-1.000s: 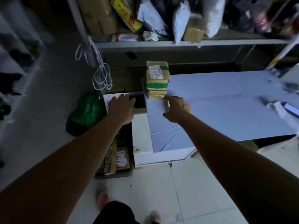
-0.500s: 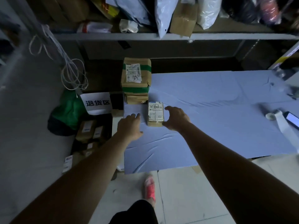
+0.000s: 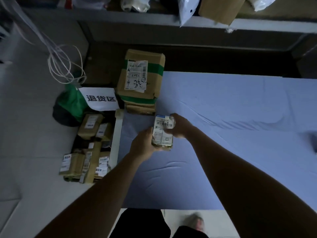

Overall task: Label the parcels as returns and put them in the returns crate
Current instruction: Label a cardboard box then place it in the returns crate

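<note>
Holding barcode-labelled parcel [image 3: 162, 134] near "退货区" sign [image 3: 100, 99]

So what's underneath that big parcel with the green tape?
The green-taped parcel sits on a stack of flatter brown parcels at the corner of the blue table. Only their front edges show; their tops, labels and exact number are covered.

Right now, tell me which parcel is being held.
The small white-labelled parcel, gripped between left hand and right hand. The green-taped parcel sits stacked on the table; the rest lie in the crate.
</note>
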A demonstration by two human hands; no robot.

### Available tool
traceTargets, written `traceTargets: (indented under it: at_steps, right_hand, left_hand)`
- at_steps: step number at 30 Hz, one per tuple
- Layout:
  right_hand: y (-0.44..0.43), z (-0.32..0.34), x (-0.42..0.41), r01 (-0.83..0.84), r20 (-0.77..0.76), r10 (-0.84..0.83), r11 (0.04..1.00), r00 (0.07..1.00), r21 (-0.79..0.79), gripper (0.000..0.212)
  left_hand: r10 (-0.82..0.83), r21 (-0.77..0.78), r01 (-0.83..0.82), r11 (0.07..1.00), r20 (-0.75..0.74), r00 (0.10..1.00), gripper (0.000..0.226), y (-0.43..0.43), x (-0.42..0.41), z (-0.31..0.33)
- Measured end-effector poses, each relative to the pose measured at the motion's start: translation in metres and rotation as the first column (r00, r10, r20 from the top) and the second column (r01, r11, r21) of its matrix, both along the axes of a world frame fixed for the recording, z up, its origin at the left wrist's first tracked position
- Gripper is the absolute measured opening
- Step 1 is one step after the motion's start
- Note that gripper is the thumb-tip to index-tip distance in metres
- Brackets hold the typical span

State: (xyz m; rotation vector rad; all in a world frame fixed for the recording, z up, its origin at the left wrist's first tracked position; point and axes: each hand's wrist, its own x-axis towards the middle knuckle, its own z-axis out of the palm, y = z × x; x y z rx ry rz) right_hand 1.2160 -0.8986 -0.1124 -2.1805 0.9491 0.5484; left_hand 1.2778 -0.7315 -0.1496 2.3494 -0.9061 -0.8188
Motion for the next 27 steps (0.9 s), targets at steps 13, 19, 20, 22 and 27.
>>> traceTargets:
  at_steps: [13,19,20,22,27]
  right_hand:
    - [-0.089,0.058,-0.165,0.108,0.211,-0.109,0.994,0.971,0.015,0.081]
    - [-0.153,0.082,-0.306,0.160,0.279,-0.164,0.986,0.946,0.036,0.079]
    - [-0.161,0.086,-0.328,0.174,0.282,-0.180,0.984,0.942,0.049,0.078]
    - [-0.178,0.091,-0.370,0.199,0.291,-0.207,0.978,0.934,0.056,0.073]
    - [-0.214,0.086,-0.447,0.269,0.281,-0.281,0.960,0.917,0.081,0.078]
  left_hand:
    - [-0.085,-0.120,0.088,0.989,0.029,0.996,0.074,-0.092,-0.134,0.056]
    - [-0.112,-0.141,0.120,0.983,0.065,0.992,0.072,-0.165,-0.267,0.070]
    - [-0.115,-0.134,0.123,0.983,0.071,0.991,0.072,-0.176,-0.289,0.072]
    - [-0.136,-0.120,0.143,0.982,0.064,0.989,0.070,-0.196,-0.329,0.076]
    - [-0.209,-0.062,0.208,0.976,0.001,0.978,0.063,-0.238,-0.401,0.075]
